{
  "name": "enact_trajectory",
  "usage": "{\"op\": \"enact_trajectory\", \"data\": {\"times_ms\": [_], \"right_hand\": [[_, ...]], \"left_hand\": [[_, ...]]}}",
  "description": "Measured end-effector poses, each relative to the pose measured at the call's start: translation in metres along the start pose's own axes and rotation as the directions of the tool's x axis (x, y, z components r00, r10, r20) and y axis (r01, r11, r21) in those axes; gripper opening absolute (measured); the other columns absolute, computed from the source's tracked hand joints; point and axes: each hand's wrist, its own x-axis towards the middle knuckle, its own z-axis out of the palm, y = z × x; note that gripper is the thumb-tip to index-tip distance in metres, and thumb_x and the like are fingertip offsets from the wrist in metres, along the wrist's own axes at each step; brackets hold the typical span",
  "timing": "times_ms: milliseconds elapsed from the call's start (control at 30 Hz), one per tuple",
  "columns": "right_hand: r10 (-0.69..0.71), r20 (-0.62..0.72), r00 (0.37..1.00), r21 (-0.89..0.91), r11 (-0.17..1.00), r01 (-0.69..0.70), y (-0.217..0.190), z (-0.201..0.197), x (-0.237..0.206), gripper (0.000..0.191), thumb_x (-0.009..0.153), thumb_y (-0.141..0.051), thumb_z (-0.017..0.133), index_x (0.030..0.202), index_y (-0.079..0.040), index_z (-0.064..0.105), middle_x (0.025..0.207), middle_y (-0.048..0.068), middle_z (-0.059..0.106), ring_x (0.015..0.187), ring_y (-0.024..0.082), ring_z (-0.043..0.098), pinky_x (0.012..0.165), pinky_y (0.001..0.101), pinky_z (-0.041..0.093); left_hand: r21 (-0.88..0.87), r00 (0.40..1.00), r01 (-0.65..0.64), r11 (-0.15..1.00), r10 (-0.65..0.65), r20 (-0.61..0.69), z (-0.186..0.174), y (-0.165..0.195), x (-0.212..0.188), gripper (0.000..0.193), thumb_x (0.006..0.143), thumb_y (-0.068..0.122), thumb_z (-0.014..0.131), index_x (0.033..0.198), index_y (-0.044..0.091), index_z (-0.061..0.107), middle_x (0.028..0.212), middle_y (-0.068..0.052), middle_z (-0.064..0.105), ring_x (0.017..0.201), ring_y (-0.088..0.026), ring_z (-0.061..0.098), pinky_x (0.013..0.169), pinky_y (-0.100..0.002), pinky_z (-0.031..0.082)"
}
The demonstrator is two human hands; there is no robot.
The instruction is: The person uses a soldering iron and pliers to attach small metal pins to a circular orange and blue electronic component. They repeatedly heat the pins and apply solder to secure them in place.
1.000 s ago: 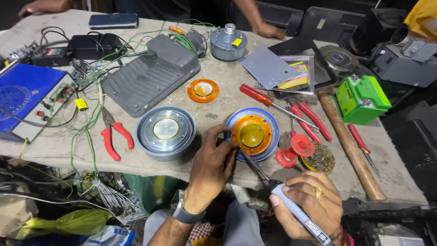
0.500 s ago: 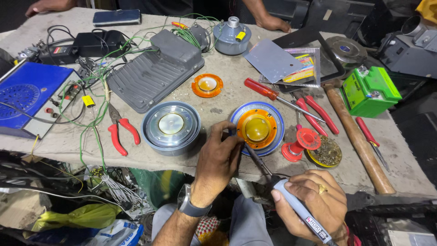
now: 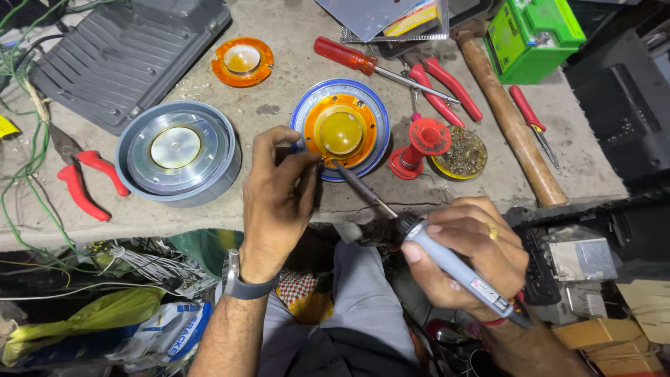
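On the dusty grey desk (image 3: 293, 42), the right hand (image 3: 464, 255) clenches a soldering iron (image 3: 426, 241), the left hand (image 3: 279, 192) pinching wire by the orange disc (image 3: 340, 130) at centre frame.

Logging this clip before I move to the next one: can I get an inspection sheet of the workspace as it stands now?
Surface: worn grey bench top, dusty and stained.
Job's things: orange and yellow diaphragm disc in a blue ring; grey-handled soldering iron, tip at the disc's near edge.
Clutter: round grey speaker driver, small orange ring, red screwdriver, red pliers, wooden-handled hammer, green box, grey finned housing.
Grippers: left hand pinches at the disc's rim; right hand grips the iron.
Cables: green wires at the bench's left edge.
Surroundings: plastic bags and loose wires below the bench.
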Motion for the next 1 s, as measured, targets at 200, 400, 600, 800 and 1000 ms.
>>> {"op": "enact_trajectory", "data": {"times_ms": [200,400,600,800,1000], "right_hand": [[0.072,-0.046,0.996,0.036,0.997,-0.070,0.008,-0.011,-0.016,0.030,0.086,-0.009,0.080,0.100,-0.001,0.055,0.081,0.014,0.068,0.076,0.025,0.072,0.078,0.0392,0.058],[0.032,-0.028,0.999,0.011,0.999,-0.032,0.009,-0.006,-0.016,0.028,0.083,-0.013,0.081,0.092,-0.001,0.058,0.077,0.013,0.068,0.075,0.025,0.072,0.074,0.0385,0.057],[-0.022,-0.028,0.999,-0.005,1.000,0.022,0.007,0.003,-0.006,0.027,0.083,-0.013,0.083,0.091,-0.002,0.059,0.076,0.011,0.068,0.075,0.024,0.073,0.077,0.0399,0.058],[0.011,-0.029,1.000,0.001,1.000,-0.011,0.010,-0.004,-0.010,0.028,0.085,-0.014,0.082,0.095,-0.002,0.059,0.080,0.013,0.069,0.079,0.026,0.073,0.080,0.0406,0.059],[0.336,-0.365,0.868,0.309,0.923,-0.228,0.015,-0.043,-0.084,0.022,0.099,-0.013,0.078,0.110,-0.004,0.061,0.096,0.017,0.073,0.094,0.024,0.074,0.097,0.0384,0.055]], "left_hand": [[0.046,1.000,0.002,0.999,-0.003,0.014,0.000,0.002,0.003,0.019,0.086,-0.006,0.077,0.104,-0.001,0.072,0.124,-0.015,0.057,0.073,-0.021,0.060,0.067,-0.035,0.050],[0.065,0.999,-0.047,0.997,0.047,0.001,0.003,-0.001,0.000,0.021,0.085,-0.008,0.079,0.104,-0.002,0.072,0.126,-0.015,0.057,0.078,-0.020,0.061,0.071,-0.033,0.051],[0.055,0.998,-0.055,0.997,0.055,0.002,0.005,0.000,0.001,0.022,0.084,-0.011,0.078,0.104,-0.003,0.072,0.127,-0.016,0.057,0.083,-0.019,0.064,0.076,-0.032,0.054],[0.036,0.999,-0.049,0.998,0.049,-0.002,0.005,-0.002,-0.001,0.023,0.086,-0.010,0.078,0.106,-0.002,0.072,0.129,-0.016,0.057,0.088,-0.019,0.066,0.079,-0.032,0.055],[0.021,1.000,-0.010,1.000,0.010,0.003,0.009,-0.003,-0.001,0.020,0.089,-0.010,0.075,0.107,-0.002,0.073,0.128,-0.016,0.058,0.085,-0.017,0.061,0.074,-0.029,0.052]]}}
